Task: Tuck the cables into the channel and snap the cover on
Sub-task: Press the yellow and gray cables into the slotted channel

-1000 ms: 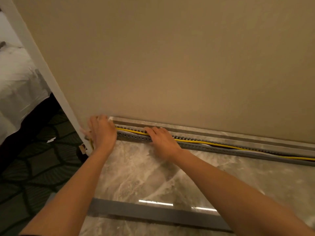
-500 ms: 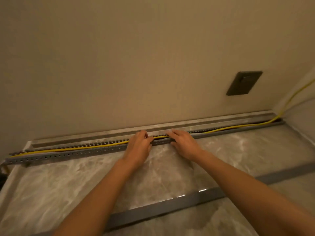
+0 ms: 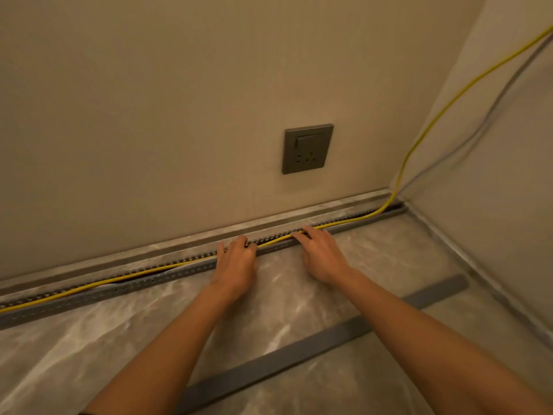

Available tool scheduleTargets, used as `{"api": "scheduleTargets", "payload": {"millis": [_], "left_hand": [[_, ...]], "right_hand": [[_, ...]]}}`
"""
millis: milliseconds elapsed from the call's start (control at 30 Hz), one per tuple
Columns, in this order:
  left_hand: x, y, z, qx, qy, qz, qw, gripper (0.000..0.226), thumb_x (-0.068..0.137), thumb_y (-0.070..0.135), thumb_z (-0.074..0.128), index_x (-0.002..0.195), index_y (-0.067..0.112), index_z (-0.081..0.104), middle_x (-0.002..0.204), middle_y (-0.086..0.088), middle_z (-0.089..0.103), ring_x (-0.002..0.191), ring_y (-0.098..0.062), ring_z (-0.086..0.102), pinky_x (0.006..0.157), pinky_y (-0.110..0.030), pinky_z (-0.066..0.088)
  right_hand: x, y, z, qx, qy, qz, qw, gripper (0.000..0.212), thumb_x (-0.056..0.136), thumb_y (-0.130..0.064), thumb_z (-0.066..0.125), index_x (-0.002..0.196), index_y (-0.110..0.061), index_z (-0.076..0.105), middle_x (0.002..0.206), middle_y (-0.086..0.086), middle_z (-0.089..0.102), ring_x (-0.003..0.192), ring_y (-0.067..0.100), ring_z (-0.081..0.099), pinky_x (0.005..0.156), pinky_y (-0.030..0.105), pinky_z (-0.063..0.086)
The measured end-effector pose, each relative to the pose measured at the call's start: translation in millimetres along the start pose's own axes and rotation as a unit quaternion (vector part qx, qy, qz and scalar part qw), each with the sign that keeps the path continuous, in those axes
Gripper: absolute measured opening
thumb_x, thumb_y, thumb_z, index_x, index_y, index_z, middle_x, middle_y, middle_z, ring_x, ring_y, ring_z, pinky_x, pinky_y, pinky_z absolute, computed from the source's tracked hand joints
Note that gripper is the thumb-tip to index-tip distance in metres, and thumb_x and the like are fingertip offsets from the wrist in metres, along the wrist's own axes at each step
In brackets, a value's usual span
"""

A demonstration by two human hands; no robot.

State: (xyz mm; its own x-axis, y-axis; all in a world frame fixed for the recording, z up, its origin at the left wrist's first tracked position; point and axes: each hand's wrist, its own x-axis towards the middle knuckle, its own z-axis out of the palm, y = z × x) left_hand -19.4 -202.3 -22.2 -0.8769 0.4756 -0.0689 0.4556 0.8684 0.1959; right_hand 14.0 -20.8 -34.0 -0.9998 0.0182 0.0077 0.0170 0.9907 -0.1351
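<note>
No legible txt anywhere.

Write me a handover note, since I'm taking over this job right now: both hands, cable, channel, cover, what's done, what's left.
Left hand: fingers on the slotted grey plastic channel, over the thin yellow cable.
Right hand: same, further right.
Flat grey cover strip: on the marble floor, no hand on it.
Done: cable laid along the channel.
Left: press it fully in, snap cover on.
</note>
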Motion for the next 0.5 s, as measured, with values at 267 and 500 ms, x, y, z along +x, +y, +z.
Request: {"api": "scheduleTargets", "payload": {"millis": [267,500], "left_hand": [[50.8,95.2,13.7,0.005,0.024,-0.026,0.999,0.03,0.094,0.008,0.037,0.121,0.007,0.05,0.135,-0.014,0.039,0.122,-0.032,0.041,0.103,-0.036,0.031],[77.0,121.0,10.8,0.115,-0.034,0.005,0.993,0.03,0.095,0.011,0.035,0.118,0.005,0.053,0.131,-0.014,0.04,0.119,-0.03,0.046,0.095,-0.037,0.035]], "right_hand": [[2.5,101.6,-20.1,-0.052,-0.022,-0.002,0.998,0.058,0.09,-0.004,0.045,0.144,-0.018,0.031,0.142,0.01,0.033,0.133,0.028,0.034,0.118,0.046,0.01],[19.6,135.2,-20.3,-0.002,0.056,-0.061,0.997,0.036,0.08,-0.009,0.045,0.111,-0.004,0.063,0.113,0.013,0.063,0.11,0.029,0.058,0.109,0.036,0.023]]}}
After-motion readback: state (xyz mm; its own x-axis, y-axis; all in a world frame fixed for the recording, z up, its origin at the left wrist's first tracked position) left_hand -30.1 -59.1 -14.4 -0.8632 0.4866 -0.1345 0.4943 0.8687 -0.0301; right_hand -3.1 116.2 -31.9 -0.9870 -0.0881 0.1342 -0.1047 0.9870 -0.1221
